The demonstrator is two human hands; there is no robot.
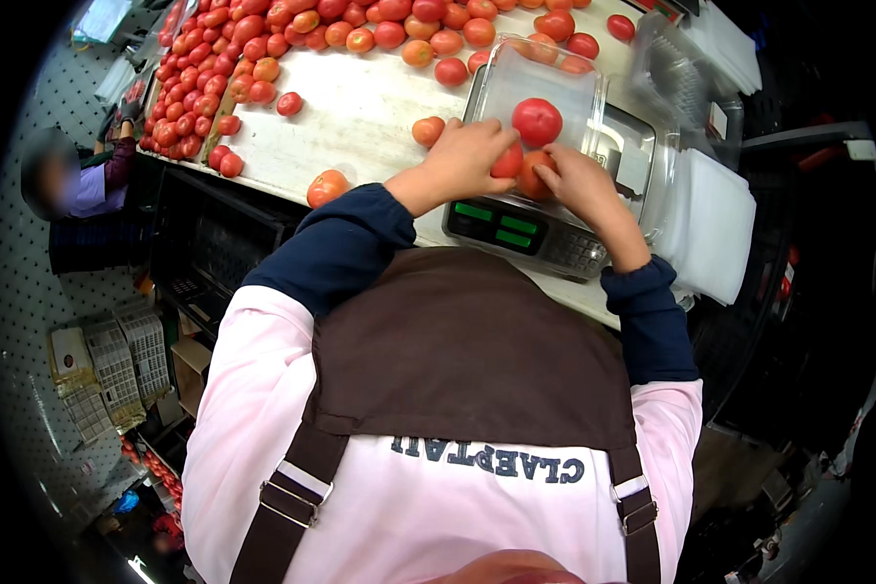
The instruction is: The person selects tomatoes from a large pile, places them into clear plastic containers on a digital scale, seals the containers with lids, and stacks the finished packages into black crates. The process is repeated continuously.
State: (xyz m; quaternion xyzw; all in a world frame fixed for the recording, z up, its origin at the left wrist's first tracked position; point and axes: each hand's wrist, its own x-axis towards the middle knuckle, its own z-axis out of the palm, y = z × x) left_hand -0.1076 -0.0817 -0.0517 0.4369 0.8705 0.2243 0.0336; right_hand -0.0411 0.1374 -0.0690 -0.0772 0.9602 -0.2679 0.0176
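Note:
A clear plastic tray point(493, 95) rests on a digital scale point(573, 248) whose green displays are lit. Inside the tray a large red tomato point(537, 123) lies beyond my hands. My left hand point(471, 153) has its fingers around a red tomato point(509, 162) at the tray's near left. Beside it, my right hand point(580, 179) grips an orange-red tomato point(534, 175) with thumb and fingers. The two held tomatoes sit side by side, partly covered by my fingers. Just left of my left hand, a loose tomato point(428, 131) lies on the white table point(365, 95).
Many tomatoes point(204, 73) are heaped along the table's far and left sides. Stacked white foam sheets point(712, 219) and clear trays point(675, 73) stand at right. A single tomato point(328, 189) lies near the front edge. Black crates point(219, 233) and a co-worker point(95, 179) are at left.

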